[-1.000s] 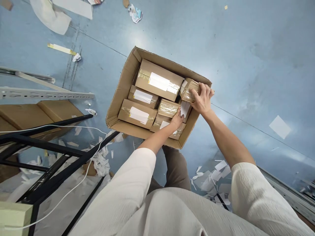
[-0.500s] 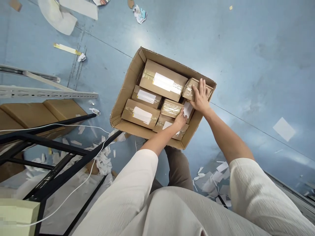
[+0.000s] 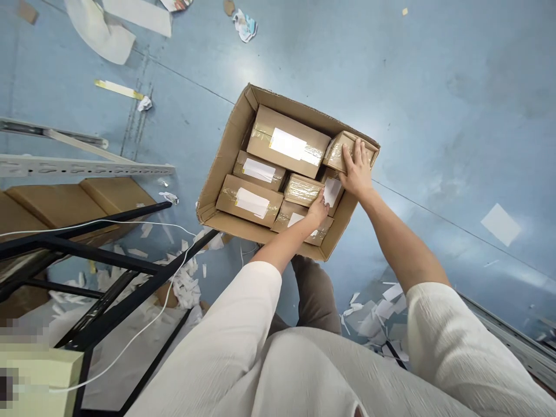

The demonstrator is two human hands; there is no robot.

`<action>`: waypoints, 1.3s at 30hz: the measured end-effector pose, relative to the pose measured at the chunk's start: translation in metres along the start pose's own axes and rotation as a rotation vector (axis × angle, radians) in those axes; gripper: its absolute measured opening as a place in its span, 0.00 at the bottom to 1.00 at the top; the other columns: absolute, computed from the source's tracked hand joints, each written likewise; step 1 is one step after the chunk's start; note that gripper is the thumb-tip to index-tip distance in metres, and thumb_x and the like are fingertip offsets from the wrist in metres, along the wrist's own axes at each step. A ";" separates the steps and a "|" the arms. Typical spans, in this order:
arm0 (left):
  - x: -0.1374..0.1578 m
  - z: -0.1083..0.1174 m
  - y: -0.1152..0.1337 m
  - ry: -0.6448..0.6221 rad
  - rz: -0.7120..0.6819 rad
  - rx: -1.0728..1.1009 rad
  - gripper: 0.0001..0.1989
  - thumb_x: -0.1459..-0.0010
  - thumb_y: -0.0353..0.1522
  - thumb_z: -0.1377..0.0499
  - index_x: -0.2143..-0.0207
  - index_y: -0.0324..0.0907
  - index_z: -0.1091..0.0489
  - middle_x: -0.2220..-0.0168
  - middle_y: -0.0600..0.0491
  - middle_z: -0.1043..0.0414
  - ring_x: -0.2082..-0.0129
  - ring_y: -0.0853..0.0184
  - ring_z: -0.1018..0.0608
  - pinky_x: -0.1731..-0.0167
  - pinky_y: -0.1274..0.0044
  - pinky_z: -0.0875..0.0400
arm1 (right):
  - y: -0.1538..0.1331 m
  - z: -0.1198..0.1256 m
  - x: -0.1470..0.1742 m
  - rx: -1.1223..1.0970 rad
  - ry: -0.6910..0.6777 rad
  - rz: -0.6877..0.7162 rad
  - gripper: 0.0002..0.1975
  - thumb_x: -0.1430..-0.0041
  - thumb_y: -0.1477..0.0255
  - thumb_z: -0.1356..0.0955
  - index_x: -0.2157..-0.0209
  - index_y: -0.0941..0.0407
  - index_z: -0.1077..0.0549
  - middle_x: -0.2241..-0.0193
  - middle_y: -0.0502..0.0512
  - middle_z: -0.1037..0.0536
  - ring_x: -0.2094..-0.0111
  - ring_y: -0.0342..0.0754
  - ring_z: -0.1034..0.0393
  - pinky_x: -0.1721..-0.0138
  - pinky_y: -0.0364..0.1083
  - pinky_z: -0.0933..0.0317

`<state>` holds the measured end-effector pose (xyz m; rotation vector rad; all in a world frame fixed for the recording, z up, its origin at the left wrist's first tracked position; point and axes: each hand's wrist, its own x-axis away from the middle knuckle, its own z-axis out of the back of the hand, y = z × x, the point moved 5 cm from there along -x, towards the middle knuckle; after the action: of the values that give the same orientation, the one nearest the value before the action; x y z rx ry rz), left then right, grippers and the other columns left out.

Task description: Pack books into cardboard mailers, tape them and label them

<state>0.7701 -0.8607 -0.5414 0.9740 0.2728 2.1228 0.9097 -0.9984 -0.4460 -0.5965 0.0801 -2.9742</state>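
An open cardboard carton [image 3: 264, 231] holds several smaller taped parcels. My right hand [image 3: 358, 175] lies with fingers spread over the small taped box [image 3: 337, 155] in the carton's upper right corner. That box sits slightly tilted there. My left hand [image 3: 319, 212] reaches in lower down, its index finger stretched to the right end of a small, shiny taped parcel [image 3: 302, 191]; its other fingers are partly hidden. Between the hands, a parcel with a white label [image 3: 332, 190] shows. The large labelled parcel [image 3: 286, 139] lies left of the box under my right hand.
At left stand a black metal frame [image 3: 130, 289] with a white cable [image 3: 152, 324], a grey perforated rail [image 3: 87, 167] and closed cardboard boxes [image 3: 47, 205]. Paper scraps [image 3: 186, 284] litter the blue floor [image 3: 434, 87]. More loose sheets [image 3: 373, 318] lie at lower right.
My right hand and the small box beneath it have shifted slightly up toward the carton's corner, uncovering more of the labelled parcel below. My left hand stays nearly in place.
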 end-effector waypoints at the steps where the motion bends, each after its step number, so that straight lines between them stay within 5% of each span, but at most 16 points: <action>1: 0.000 0.001 0.000 0.009 -0.001 0.005 0.39 0.41 0.32 0.35 0.26 0.42 0.26 0.34 0.38 0.19 0.20 0.42 0.35 0.19 0.41 0.75 | 0.003 0.002 -0.004 -0.007 0.000 0.015 0.61 0.35 0.52 0.31 0.14 0.52 0.69 0.13 0.63 0.66 0.17 0.82 0.69 0.25 0.84 0.62; 7: 0.008 0.004 -0.001 -0.016 -0.035 -0.018 0.40 0.43 0.31 0.32 0.27 0.44 0.25 0.34 0.38 0.19 0.20 0.41 0.37 0.20 0.39 0.71 | 0.016 0.023 -0.010 -0.019 0.046 0.024 0.62 0.38 0.46 0.28 0.14 0.46 0.61 0.14 0.63 0.62 0.20 0.87 0.62 0.28 0.84 0.59; 11: -0.001 0.014 0.006 -0.030 -0.018 -0.003 0.34 0.41 0.32 0.33 0.31 0.42 0.21 0.37 0.36 0.17 0.24 0.39 0.31 0.20 0.38 0.66 | 0.014 0.026 -0.002 0.037 0.003 -0.004 0.66 0.39 0.41 0.28 0.14 0.48 0.66 0.16 0.71 0.60 0.21 0.88 0.62 0.31 0.84 0.57; 14: -0.024 0.032 0.004 0.065 0.001 0.055 0.32 0.36 0.32 0.37 0.30 0.36 0.23 0.33 0.32 0.21 0.24 0.39 0.31 0.19 0.41 0.63 | 0.011 0.023 -0.006 0.029 -0.029 0.004 0.70 0.40 0.41 0.27 0.15 0.54 0.71 0.18 0.78 0.58 0.23 0.88 0.58 0.30 0.84 0.59; 17: -0.044 0.045 -0.008 0.169 0.040 0.158 0.34 0.31 0.34 0.41 0.23 0.42 0.29 0.23 0.38 0.32 0.18 0.43 0.41 0.18 0.41 0.63 | 0.010 0.019 -0.014 -0.001 -0.023 0.005 0.71 0.40 0.44 0.26 0.15 0.57 0.73 0.19 0.79 0.55 0.25 0.88 0.57 0.30 0.84 0.61; 24: -0.046 0.039 -0.022 0.138 0.097 0.224 0.40 0.33 0.31 0.46 0.20 0.53 0.35 0.19 0.46 0.37 0.15 0.47 0.45 0.19 0.38 0.61 | 0.019 0.025 -0.015 -0.073 0.012 0.074 0.70 0.42 0.50 0.26 0.15 0.55 0.71 0.24 0.78 0.42 0.30 0.86 0.47 0.33 0.82 0.57; 31: -0.036 0.041 -0.019 0.125 0.040 0.167 0.39 0.35 0.28 0.45 0.22 0.39 0.32 0.18 0.37 0.43 0.15 0.49 0.45 0.17 0.45 0.62 | 0.025 0.034 -0.016 -0.087 -0.055 0.150 0.70 0.46 0.52 0.25 0.14 0.55 0.66 0.31 0.75 0.34 0.34 0.83 0.41 0.32 0.78 0.54; 39: -0.040 0.034 -0.019 0.107 0.050 0.103 0.36 0.33 0.33 0.41 0.23 0.46 0.30 0.18 0.39 0.41 0.15 0.47 0.45 0.19 0.42 0.58 | 0.014 0.023 -0.047 -0.102 -0.053 0.140 0.71 0.45 0.52 0.24 0.14 0.52 0.68 0.28 0.73 0.36 0.31 0.85 0.42 0.30 0.78 0.51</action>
<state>0.8215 -0.8808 -0.5490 0.9360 0.4182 2.2282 0.9636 -1.0080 -0.4435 -0.6522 0.2598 -2.8303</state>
